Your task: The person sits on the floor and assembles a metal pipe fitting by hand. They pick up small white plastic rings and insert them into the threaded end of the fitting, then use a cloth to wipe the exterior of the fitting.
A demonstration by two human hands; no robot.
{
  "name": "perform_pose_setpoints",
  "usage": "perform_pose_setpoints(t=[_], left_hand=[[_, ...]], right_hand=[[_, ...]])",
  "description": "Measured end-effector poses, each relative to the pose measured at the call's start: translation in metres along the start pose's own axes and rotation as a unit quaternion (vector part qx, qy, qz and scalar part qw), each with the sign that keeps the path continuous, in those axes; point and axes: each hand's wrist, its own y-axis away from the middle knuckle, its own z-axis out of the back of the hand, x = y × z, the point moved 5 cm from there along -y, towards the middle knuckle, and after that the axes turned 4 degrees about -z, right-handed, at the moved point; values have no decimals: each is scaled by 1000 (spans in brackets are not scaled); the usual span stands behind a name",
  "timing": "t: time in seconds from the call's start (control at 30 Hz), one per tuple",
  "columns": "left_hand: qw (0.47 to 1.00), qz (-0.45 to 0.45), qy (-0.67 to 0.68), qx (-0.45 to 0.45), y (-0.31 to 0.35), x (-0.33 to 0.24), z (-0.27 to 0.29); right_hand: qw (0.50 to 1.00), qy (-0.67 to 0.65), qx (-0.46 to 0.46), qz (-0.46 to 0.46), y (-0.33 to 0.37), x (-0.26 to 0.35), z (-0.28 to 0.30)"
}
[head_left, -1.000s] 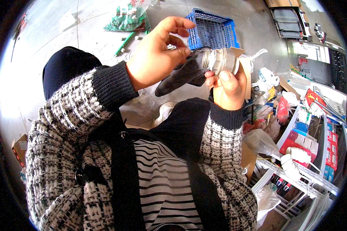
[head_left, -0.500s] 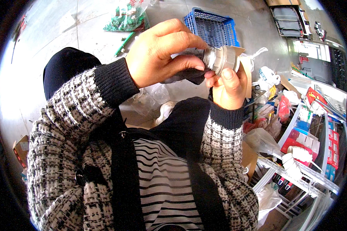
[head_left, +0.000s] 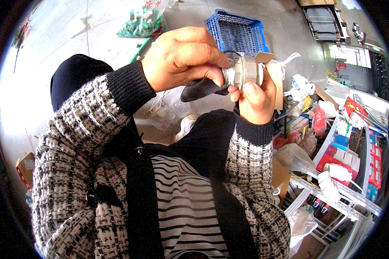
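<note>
- The right hand (head_left: 258,101) has its fingers wrapped around a metal pipe fitting (head_left: 246,71), the thumb pressed against its side.
- The fitting is raised in front of the person, above the lap, its threaded end toward the left hand (head_left: 181,62).
- The left hand's fingers are drawn in close to the thumb, with their tips at the threaded end; whether they grip it or something thin there, I cannot tell.
- A dark cloth-like piece (head_left: 201,90) shows below the left hand, partly hidden.
- Brown cardboard (head_left: 277,86) shows just beside the right hand.
- Beyond the hands, a blue plastic crate (head_left: 240,36) sits on the floor (head_left: 52,26), with a bag of green pieces (head_left: 140,23) to its left.
- At the right stands a metal rack (head_left: 345,211) with red and white boxes (head_left: 339,159).
</note>
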Motion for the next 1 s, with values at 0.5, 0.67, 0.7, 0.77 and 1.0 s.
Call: perform_pose_setpoints(t=[0.5, 0.67, 0.7, 0.77, 1.0], left_hand=[[1000, -7, -9, -21, 1, -6, 2], [996, -80, -24, 1, -2, -9, 1], [995, -98, -27, 8, -2, -11, 1], [993, -114, -31, 17, -2, -13, 1], [994, -107, 4, 24, -2, -16, -4]], right_hand=[[1000, -24, 11, -8, 0, 0, -2], [1000, -21, -8, -7, 1, 0, -2], [1000, -16, -8, -13, 2, -2, 0], [1000, -18, -8, -23, 1, -3, 1], [998, -35, -37, -37, 1, -3, -1]])
